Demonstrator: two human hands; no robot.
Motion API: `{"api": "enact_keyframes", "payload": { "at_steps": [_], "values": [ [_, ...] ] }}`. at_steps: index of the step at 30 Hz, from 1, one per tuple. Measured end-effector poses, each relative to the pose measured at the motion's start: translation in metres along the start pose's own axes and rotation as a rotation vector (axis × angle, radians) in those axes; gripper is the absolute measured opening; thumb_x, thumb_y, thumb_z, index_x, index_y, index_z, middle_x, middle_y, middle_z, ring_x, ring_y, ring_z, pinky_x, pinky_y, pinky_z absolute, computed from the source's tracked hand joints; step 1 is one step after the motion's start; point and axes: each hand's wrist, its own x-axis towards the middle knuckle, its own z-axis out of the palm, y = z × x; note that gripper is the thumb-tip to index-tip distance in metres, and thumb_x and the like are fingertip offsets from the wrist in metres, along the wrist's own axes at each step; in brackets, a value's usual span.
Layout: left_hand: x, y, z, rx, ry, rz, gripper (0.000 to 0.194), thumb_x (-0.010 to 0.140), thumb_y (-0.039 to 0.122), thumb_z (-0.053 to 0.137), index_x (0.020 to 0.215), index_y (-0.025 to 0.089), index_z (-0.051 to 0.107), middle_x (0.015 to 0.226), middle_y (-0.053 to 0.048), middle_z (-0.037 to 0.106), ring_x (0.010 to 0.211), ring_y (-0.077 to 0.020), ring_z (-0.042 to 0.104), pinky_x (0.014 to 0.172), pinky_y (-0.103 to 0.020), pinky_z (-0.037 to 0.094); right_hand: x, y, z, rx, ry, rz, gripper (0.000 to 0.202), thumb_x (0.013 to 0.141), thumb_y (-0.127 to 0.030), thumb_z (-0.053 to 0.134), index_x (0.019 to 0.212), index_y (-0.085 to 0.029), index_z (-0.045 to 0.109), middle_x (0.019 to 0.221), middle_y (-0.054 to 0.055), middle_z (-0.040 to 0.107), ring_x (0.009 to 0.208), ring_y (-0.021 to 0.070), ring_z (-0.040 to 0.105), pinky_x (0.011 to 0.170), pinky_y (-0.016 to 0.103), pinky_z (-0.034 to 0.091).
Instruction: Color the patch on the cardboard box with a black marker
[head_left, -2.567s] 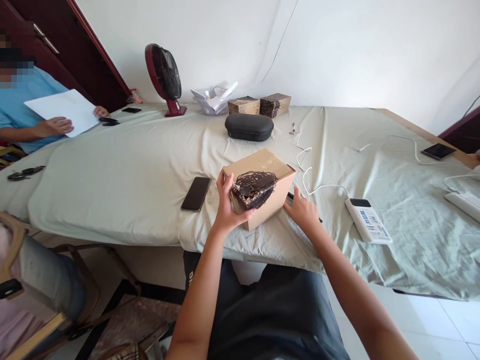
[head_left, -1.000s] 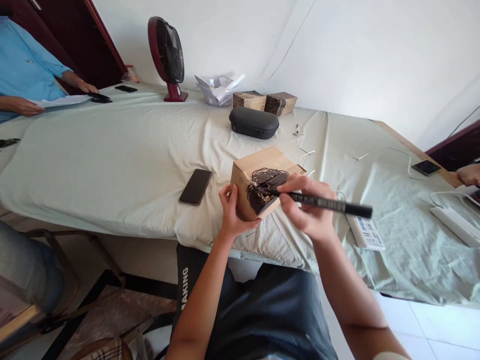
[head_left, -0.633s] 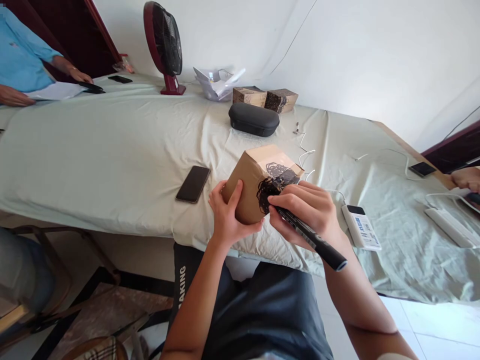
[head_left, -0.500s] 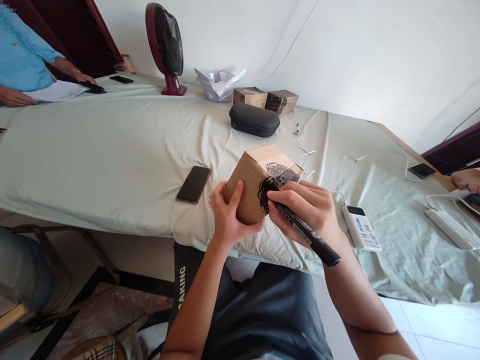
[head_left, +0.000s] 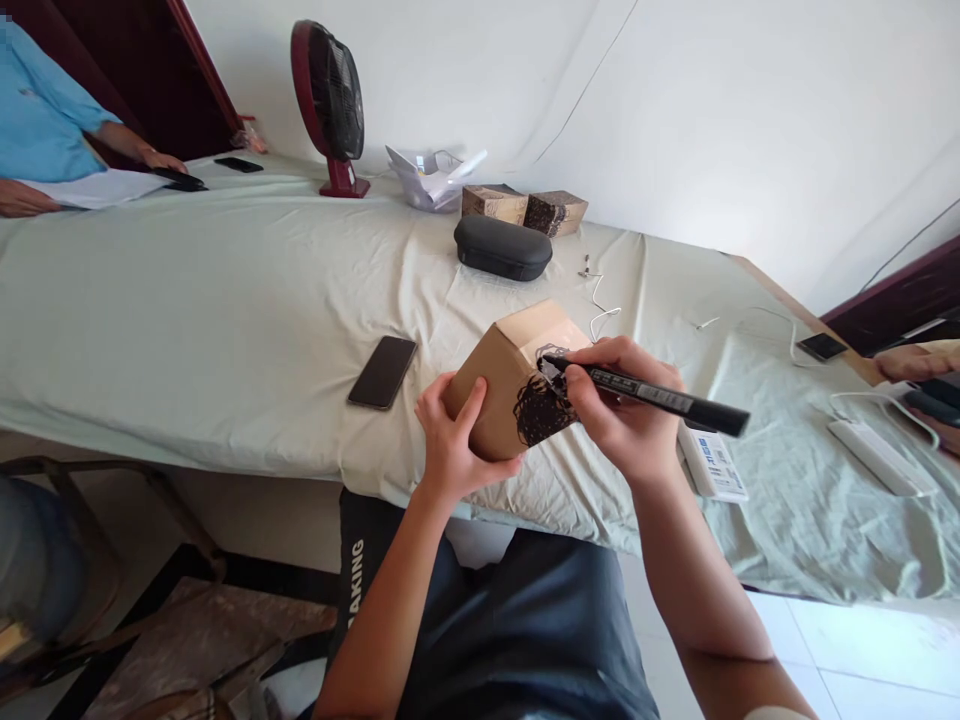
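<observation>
Cardboard box [head_left: 499,385]: tilting on its edge at the near side of the sheet-covered desk [head_left: 225,300], black scribble covering one corner. Left hand [head_left: 454,445] is clasping the box from below. Right hand [head_left: 626,415] is pinching a black marker [head_left: 645,393], tip touching the scribble. Smartphone [head_left: 382,371] is lying just left of the box.

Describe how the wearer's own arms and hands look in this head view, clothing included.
Both arms are bare from the bottom edge of the picture to the fingertips: no sleeves, gloves, watch, rings or bracelets show on the left hand or the right hand. The nails are short and unpainted. Below the arms are dark navy trousers with white lettering along the left leg.
</observation>
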Motion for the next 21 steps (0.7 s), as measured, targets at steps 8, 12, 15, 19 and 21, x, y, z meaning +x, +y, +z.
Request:
{"api": "enact_keyframes", "payload": {
  "at_steps": [8, 12, 15, 19, 21],
  "values": [
    [-0.007, -0.01, 0.0, -0.036, -0.007, 0.011, 0.13, 0.058, 0.048, 0.094, 0.172, 0.032, 0.033, 0.156, -0.02, 0.036, 0.14, -0.0468, 0.046, 0.113, -0.067, 0.047, 0.003, 0.008, 0.001, 0.077, 0.005, 0.108, 0.007, 0.091, -0.021, 0.073, 0.084, -0.023, 0.071, 0.069, -0.002, 0.07, 0.055, 0.0122, 0.055, 0.051, 0.027, 0.044],
    [-0.011, -0.015, 0.0, -0.034, -0.004, -0.005, 0.133, 0.056, 0.048, 0.094, 0.172, 0.032, 0.032, 0.155, -0.02, 0.036, 0.14, -0.0475, 0.047, 0.113, -0.067, 0.047, 0.005, 0.013, 0.002, 0.08, 0.033, 0.161, 0.009, 0.088, -0.021, 0.074, 0.08, -0.023, 0.069, 0.066, -0.002, 0.066, 0.054, 0.0122, 0.053, 0.049, 0.026, 0.041],
    [-0.013, -0.018, 0.001, -0.038, 0.007, -0.021, 0.132, 0.056, 0.048, 0.094, 0.172, 0.032, 0.032, 0.154, -0.019, 0.035, 0.14, -0.0472, 0.047, 0.113, -0.068, 0.047, 0.005, 0.018, 0.0, 0.116, 0.06, 0.201, 0.01, 0.085, -0.021, 0.074, 0.077, -0.023, 0.068, 0.066, -0.003, 0.066, 0.056, 0.0121, 0.053, 0.05, 0.025, 0.041],
    [-0.015, -0.022, 0.002, -0.039, 0.017, -0.022, 0.133, 0.057, 0.051, 0.092, 0.173, 0.032, 0.03, 0.154, -0.019, 0.035, 0.14, -0.0467, 0.047, 0.114, -0.067, 0.048, 0.001, 0.028, -0.002, 0.183, 0.08, 0.265, 0.011, 0.084, -0.023, 0.074, 0.075, -0.023, 0.068, 0.065, -0.003, 0.062, 0.055, 0.011, 0.049, 0.05, 0.024, 0.038],
    [-0.015, -0.023, 0.003, -0.05, 0.026, -0.012, 0.132, 0.058, 0.052, 0.092, 0.173, 0.032, 0.031, 0.154, -0.018, 0.036, 0.141, -0.0464, 0.047, 0.114, -0.066, 0.049, -0.002, 0.034, -0.003, 0.241, 0.081, 0.306, 0.011, 0.085, -0.024, 0.074, 0.077, -0.022, 0.068, 0.063, -0.004, 0.058, 0.052, 0.0098, 0.044, 0.048, 0.024, 0.033]
  ]
}}
